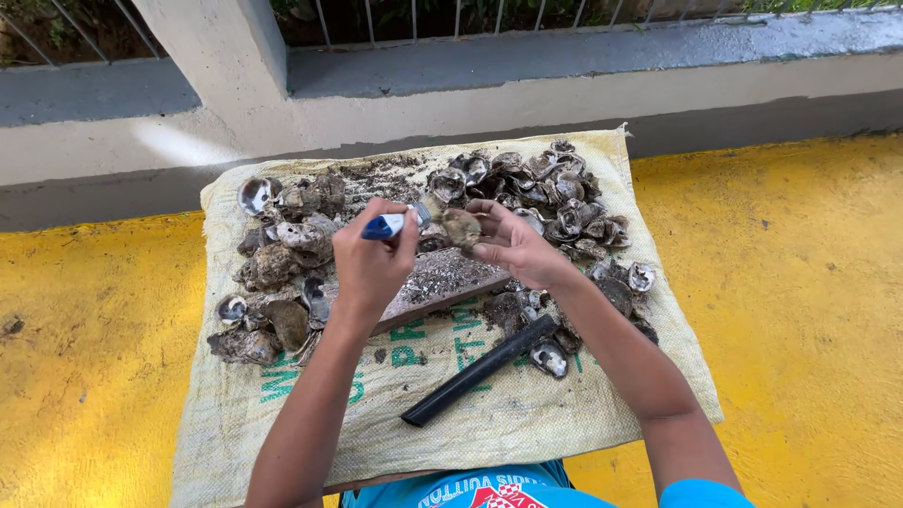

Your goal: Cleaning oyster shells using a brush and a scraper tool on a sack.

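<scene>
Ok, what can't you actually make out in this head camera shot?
- Knife blade: mostly hidden between the left hand and the oyster in the right hand.
- Wooden board: its left part covered by the left wrist.
- Shell piles: too small to count.
- Sack: near edge cut off by the person's blue shirt.

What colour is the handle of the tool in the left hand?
Blue and white; the tool handle sticks out of the left hand, and the head view shows it clearly.

A bright yellow painted floor (800,310) runs up to a low grey and cream concrete wall (564,89). A thick cream pillar (221,52) rises from it. Thin metal railings (451,17) stand above, with greenery behind, in daylight.
</scene>
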